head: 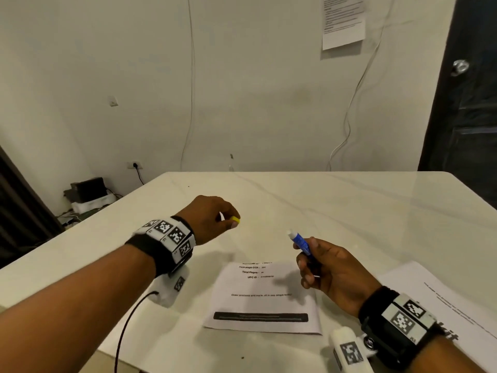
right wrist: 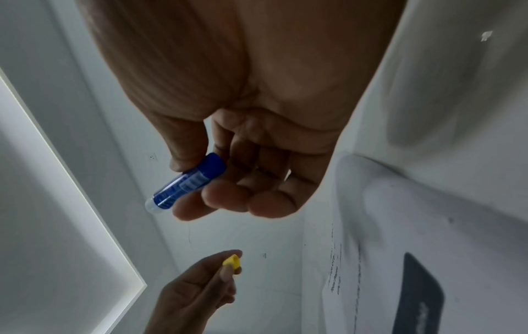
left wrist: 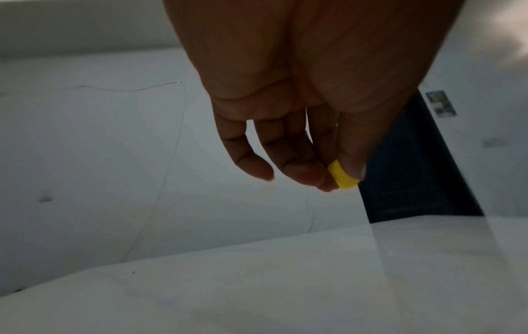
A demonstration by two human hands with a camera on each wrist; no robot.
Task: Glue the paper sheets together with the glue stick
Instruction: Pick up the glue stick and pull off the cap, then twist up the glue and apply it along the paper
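Marble table (head: pixel 349 200), two paper sheets (head: pixel 263 297)

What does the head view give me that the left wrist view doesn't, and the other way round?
Only the head view shows the right hand holding the uncapped glue stick, the printed sheet on the table, and a second sheet at the right. Only the left wrist view shows the underside of the left hand's fingers. Both show the left hand pinching the yellow cap.
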